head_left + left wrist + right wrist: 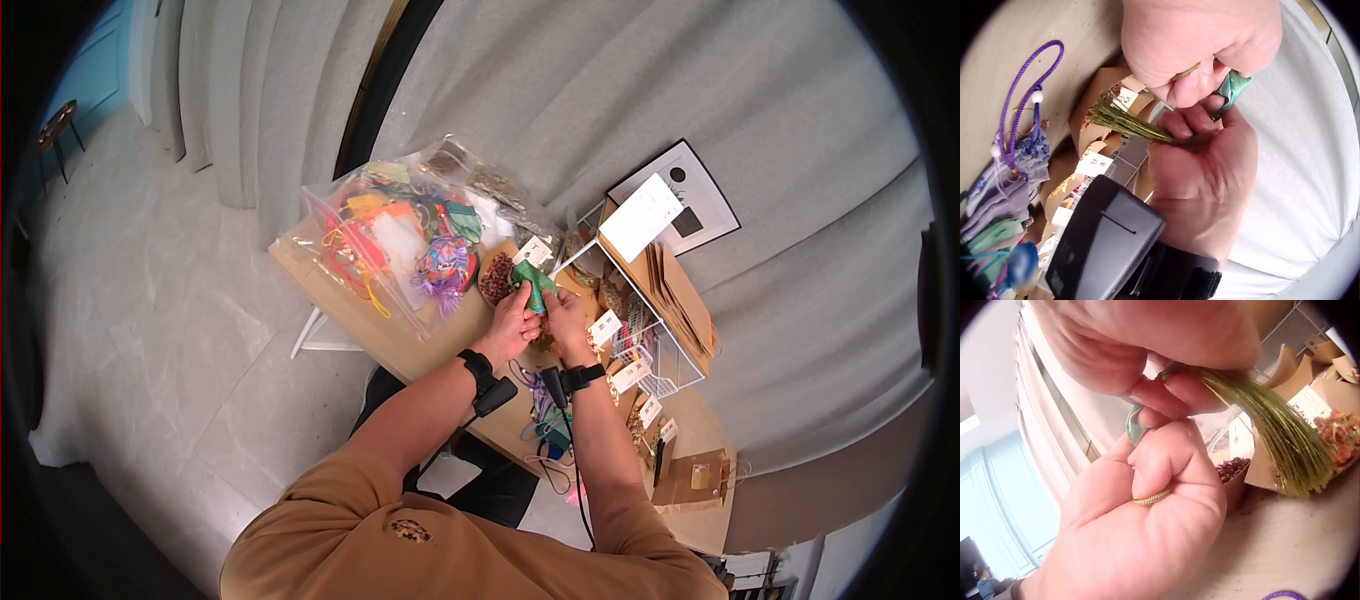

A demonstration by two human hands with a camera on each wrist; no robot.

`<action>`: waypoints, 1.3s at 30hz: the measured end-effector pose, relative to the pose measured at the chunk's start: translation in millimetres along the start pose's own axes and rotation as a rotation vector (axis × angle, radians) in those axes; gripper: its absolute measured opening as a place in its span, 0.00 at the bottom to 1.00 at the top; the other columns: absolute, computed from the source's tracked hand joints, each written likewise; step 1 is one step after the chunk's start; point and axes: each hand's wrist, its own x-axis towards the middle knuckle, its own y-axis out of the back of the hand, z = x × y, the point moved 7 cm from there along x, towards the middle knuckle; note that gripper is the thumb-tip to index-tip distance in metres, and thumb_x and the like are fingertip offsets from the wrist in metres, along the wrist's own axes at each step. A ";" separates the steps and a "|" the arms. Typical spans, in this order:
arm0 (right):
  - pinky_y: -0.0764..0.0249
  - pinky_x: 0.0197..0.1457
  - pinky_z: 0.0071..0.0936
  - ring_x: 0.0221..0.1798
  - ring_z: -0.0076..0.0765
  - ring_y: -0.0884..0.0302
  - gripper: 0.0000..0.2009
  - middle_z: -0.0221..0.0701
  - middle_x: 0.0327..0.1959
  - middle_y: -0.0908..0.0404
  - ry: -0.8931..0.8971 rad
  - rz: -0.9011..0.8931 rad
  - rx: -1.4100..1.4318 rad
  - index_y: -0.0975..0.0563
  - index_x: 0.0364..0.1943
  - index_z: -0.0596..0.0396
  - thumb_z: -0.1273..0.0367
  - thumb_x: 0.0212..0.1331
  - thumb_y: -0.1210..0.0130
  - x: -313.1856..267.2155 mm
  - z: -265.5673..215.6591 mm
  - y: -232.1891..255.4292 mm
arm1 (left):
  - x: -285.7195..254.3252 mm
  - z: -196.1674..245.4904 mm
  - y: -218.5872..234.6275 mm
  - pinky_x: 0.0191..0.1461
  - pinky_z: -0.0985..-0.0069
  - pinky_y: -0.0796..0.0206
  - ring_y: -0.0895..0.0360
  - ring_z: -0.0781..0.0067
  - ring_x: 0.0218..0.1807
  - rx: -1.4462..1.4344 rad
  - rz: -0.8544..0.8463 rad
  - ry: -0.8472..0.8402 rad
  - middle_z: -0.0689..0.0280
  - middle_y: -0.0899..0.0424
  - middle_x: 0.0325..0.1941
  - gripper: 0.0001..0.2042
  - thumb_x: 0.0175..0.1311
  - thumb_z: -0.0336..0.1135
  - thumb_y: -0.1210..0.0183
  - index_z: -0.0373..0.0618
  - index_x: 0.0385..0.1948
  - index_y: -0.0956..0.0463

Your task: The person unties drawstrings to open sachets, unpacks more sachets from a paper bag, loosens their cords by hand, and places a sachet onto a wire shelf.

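A small shiny green pouch [535,284] is pinched between the fingertips of my left hand [512,328] and my right hand [567,326]. In the left wrist view, my left hand [1204,44], with a ring, meets my right hand [1204,165] at the green cloth [1233,89]. An olive-green tassel [1266,428] runs out from the curled fingers of my right hand [1160,344] in the right wrist view. The fingers of my left hand [1141,519] curl beneath it. Where the tassel joins the cloth is hidden by fingers.
Clear bags of colourful pouches [400,225] lie on the table's left. A bowl of dark red dried material [496,277] stands by my hands. Labelled paper bags [630,376] and a white wire rack [690,372] stand right. Purple cord pouches [1013,194] lie near the front edge.
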 end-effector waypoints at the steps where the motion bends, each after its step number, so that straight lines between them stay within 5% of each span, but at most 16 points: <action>1: 0.43 0.19 0.17 0.17 0.14 0.38 0.10 0.23 0.19 0.26 -0.025 0.047 0.060 0.22 0.30 0.61 0.69 0.65 0.50 5.5 7.3 6.9 | -0.5 0.0 -1.5 0.15 0.84 0.54 0.46 0.86 0.13 -0.006 -0.003 0.014 0.78 0.41 0.15 0.15 0.68 0.52 0.49 0.54 0.27 0.35; 15: 0.45 0.13 0.17 0.11 0.17 0.40 0.11 0.25 0.15 0.30 -0.032 0.070 0.074 0.26 0.26 0.57 0.67 0.66 0.50 6.6 11.4 10.9 | 2.1 -1.5 2.6 0.15 0.84 0.54 0.44 0.86 0.14 0.029 -0.018 -0.002 0.77 0.41 0.15 0.15 0.66 0.45 0.43 0.53 0.25 0.38; 21: 0.42 0.16 0.17 0.13 0.17 0.37 0.09 0.25 0.16 0.28 0.000 0.108 0.175 0.25 0.29 0.59 0.68 0.64 0.50 7.5 6.8 14.9 | 1.9 -2.7 2.9 0.15 0.84 0.54 0.45 0.85 0.14 -0.035 -0.015 0.014 0.76 0.39 0.17 0.11 0.70 0.45 0.49 0.53 0.30 0.37; 26: 0.37 0.21 0.16 0.18 0.16 0.32 0.11 0.27 0.22 0.23 0.064 0.152 0.088 0.24 0.45 0.64 0.71 0.64 0.51 7.6 7.0 11.8 | 1.7 -2.4 1.0 0.15 0.83 0.53 0.46 0.85 0.13 -0.033 -0.016 0.022 0.75 0.38 0.17 0.11 0.72 0.47 0.55 0.53 0.33 0.37; 30: 0.41 0.16 0.16 0.13 0.16 0.37 0.09 0.25 0.19 0.25 0.055 0.059 0.000 0.22 0.39 0.61 0.71 0.65 0.52 0.9 -6.5 2.4 | 0.3 -2.2 -1.1 0.15 0.83 0.53 0.45 0.84 0.13 -0.006 -0.008 0.040 0.74 0.38 0.17 0.13 0.73 0.48 0.57 0.52 0.31 0.37; 32: 0.37 0.21 0.17 0.18 0.16 0.33 0.13 0.25 0.22 0.23 0.129 0.146 0.106 0.25 0.49 0.65 0.73 0.64 0.53 3.9 -10.5 9.9 | -2.1 -1.3 -0.7 0.15 0.84 0.53 0.46 0.84 0.13 -0.031 0.035 0.041 0.73 0.39 0.17 0.14 0.73 0.49 0.57 0.52 0.30 0.37; 36: 0.40 0.17 0.16 0.15 0.15 0.36 0.10 0.26 0.22 0.23 0.074 -0.012 -0.172 0.23 0.41 0.63 0.72 0.65 0.54 6.9 3.5 -3.2 | 1.1 -1.3 2.2 0.15 0.84 0.53 0.46 0.84 0.13 0.049 0.047 -0.002 0.74 0.40 0.16 0.16 0.72 0.51 0.56 0.53 0.27 0.38; 38: 0.39 0.18 0.16 0.16 0.16 0.36 0.10 0.26 0.21 0.24 0.105 0.230 0.143 0.23 0.41 0.64 0.72 0.65 0.54 1.6 -6.3 11.5 | 0.3 -1.4 1.1 0.15 0.84 0.53 0.46 0.84 0.13 -0.015 0.032 0.022 0.74 0.41 0.16 0.16 0.71 0.52 0.55 0.52 0.26 0.39; 39: 0.38 0.18 0.16 0.16 0.16 0.35 0.10 0.25 0.19 0.25 0.055 0.157 0.061 0.23 0.40 0.64 0.72 0.66 0.54 -5.5 -11.9 3.8 | 1.1 -2.1 3.3 0.15 0.84 0.53 0.46 0.84 0.13 -0.017 0.034 0.021 0.74 0.41 0.16 0.16 0.71 0.52 0.55 0.52 0.26 0.39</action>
